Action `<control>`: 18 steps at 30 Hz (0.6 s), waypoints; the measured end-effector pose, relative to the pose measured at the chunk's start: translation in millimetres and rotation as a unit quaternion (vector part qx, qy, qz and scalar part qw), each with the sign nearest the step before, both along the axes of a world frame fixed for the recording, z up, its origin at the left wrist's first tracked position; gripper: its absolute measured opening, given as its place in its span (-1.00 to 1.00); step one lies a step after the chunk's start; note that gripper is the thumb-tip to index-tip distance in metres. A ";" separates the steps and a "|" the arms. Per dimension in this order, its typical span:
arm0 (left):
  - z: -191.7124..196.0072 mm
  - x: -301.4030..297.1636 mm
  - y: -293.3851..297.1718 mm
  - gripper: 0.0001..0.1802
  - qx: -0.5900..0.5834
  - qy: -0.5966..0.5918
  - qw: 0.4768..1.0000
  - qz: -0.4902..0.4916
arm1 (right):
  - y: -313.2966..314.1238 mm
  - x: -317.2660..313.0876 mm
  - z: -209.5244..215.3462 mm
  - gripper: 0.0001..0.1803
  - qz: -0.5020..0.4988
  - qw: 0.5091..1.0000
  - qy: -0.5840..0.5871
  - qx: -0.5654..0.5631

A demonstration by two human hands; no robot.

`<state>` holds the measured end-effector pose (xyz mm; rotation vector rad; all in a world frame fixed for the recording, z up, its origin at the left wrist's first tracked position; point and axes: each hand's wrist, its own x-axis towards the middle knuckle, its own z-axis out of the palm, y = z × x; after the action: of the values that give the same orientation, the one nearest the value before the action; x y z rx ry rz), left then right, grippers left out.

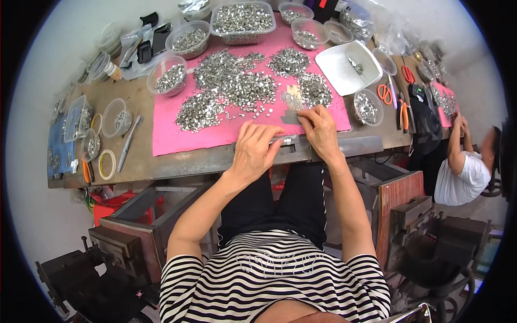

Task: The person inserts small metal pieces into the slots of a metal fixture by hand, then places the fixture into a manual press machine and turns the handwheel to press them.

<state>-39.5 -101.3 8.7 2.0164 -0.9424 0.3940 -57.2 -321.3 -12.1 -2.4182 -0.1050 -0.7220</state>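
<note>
At the front edge of the table, my left hand [252, 147] is closed, its thumb and fingers drawn together beside a narrow metal bar [291, 141]. What its fingertips hold is hidden or too small to name. My right hand [321, 133] pinches thumb against fingers by a flat grey plate [291, 117]; whatever is in that pinch cannot be made out. Just beyond the plate lies a patch of small tan and silvery pieces [293, 97]. Heaps of small shiny metal pieces [250, 89] cover the pink mat [172, 137] in front of both hands.
Clear plastic tubs of metal pieces [242, 36] line the back. A white tray [334, 67] stands right, near orange-handled scissors [384, 95] and pliers [402, 114]. A toothbrush [129, 142] and tape rolls [107, 164] lie left. Another person [464, 172] works at far right.
</note>
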 end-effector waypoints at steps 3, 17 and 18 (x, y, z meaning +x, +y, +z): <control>-2.1 18.5 -9.5 -0.86 0.026 -0.013 1.000 -0.003 | -1.2 1.7 0.7 -0.88 0.013 0.999 0.029 0.012; -6.5 53.2 -70.5 -0.84 0.232 -0.096 0.967 0.046 | -12.3 -19.3 -10.5 -0.88 -0.017 0.999 -0.035 0.035; -6.3 51.5 -71.8 -0.84 0.256 -0.148 0.953 0.059 | -12.4 -19.4 -10.6 -0.88 -0.017 0.998 -0.039 0.037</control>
<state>11.9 -173.1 2.4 2.5424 -1.2028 0.5757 -76.7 -333.6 -22.7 -2.3266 -0.0661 -0.8215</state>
